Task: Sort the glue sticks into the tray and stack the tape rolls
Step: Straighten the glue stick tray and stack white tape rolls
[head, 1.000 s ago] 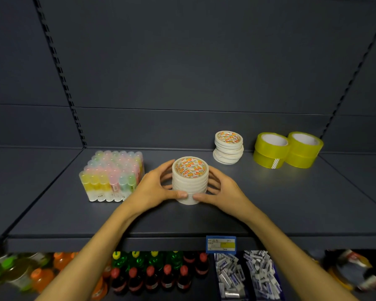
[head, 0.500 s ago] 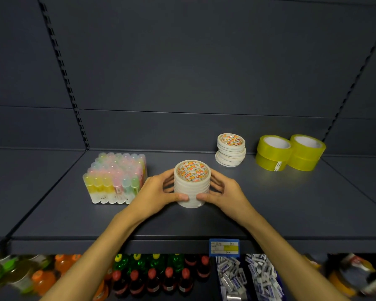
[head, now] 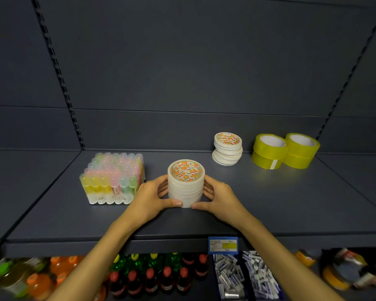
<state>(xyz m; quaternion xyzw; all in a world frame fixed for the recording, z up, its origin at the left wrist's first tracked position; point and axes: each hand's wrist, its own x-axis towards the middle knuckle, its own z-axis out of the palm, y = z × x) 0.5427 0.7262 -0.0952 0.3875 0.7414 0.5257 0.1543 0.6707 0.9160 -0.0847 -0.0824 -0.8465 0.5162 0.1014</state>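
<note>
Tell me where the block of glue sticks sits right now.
In the head view, the block of glue sticks stands on the shelf, just left of the left hand gripping the white tape stack.

Both hands (head: 152, 197) clasp the white tape stack (head: 186, 184).

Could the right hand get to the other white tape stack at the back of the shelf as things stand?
Probably yes. The right hand now grips the near stack of white tape rolls together with the left hand, so it must let go first. The shelf between it and the rear white tape stack shows nothing in the way.
</note>
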